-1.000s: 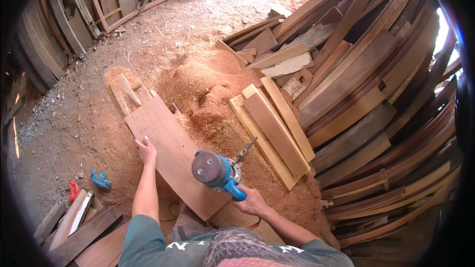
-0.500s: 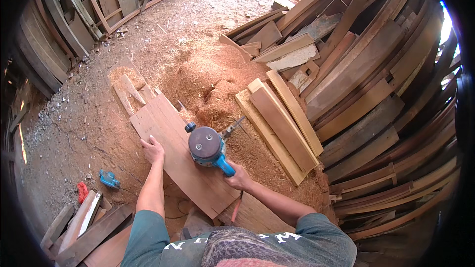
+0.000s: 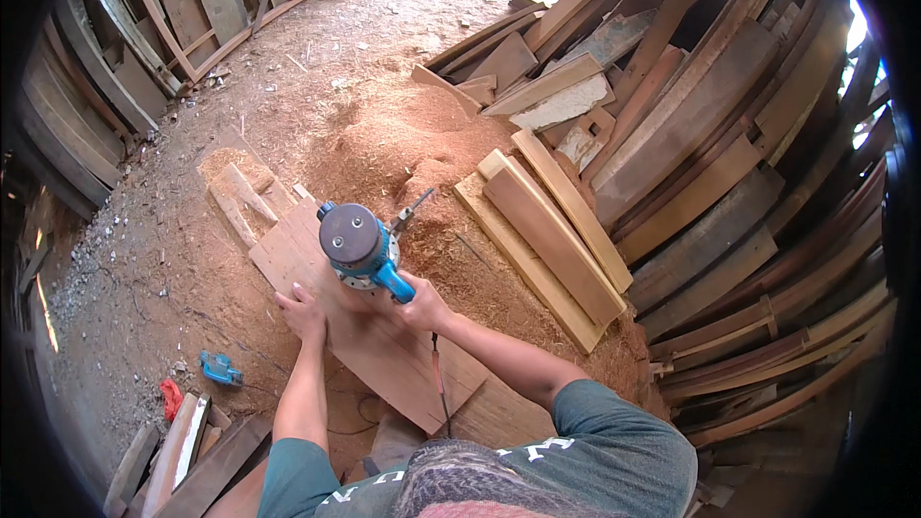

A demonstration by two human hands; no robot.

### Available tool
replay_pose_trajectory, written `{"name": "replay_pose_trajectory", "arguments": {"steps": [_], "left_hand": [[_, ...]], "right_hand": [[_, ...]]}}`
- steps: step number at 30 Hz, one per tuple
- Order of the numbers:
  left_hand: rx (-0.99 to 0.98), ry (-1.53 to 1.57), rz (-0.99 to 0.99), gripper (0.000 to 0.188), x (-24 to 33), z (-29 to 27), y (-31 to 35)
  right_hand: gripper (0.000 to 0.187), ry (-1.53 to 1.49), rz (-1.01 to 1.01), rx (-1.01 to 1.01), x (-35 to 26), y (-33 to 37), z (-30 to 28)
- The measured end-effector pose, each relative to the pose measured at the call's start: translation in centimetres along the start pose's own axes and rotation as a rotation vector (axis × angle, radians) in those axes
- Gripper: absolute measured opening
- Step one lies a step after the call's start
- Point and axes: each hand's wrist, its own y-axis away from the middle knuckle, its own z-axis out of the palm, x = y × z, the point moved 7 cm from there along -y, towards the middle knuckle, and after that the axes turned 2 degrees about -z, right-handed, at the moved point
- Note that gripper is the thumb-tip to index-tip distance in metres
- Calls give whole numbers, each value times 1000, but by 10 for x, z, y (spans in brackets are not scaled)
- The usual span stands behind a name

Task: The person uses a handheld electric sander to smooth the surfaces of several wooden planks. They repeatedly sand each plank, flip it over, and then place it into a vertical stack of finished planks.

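Observation:
A wide reddish-brown wooden board lies at a slant in front of me. My right hand is wrapped round the blue side handle of a router, which stands on the board's upper part. The router has a round dark top, and a metal guide arm sticks out toward the far right. Its bit is hidden from above. At the board's left edge, my left hand grips the edge beside the router. A cord runs from near my right hand back toward my body.
Sawdust is heaped beyond the board. To the right lie several pale and brown planks, with stacked timber behind. Another blue power tool and a red cloth-like thing rest on the ground at left, near wood offcuts.
The router has slid up and left along the board with my right hand on it. My left hand stays at the board's edge, slightly lower. The view has shifted a little.

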Motion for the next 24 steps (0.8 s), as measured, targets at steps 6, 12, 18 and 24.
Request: {"name": "replay_pose_trajectory", "arguments": {"steps": [6, 12, 18, 24], "left_hand": [[25, -27, 32, 67, 5, -8, 1], [8, -16, 43, 69, 11, -9, 4], [11, -11, 42, 74, 5, -1, 1], [12, -16, 36, 77, 6, -2, 3]], "right_hand": [[29, 25, -20, -10, 7, -30, 12], [21, -30, -28, -9, 7, -53, 18], [28, -74, -107, 12, -1, -75, 24], [31, -148, -41, -39, 8, -96, 33]]}}
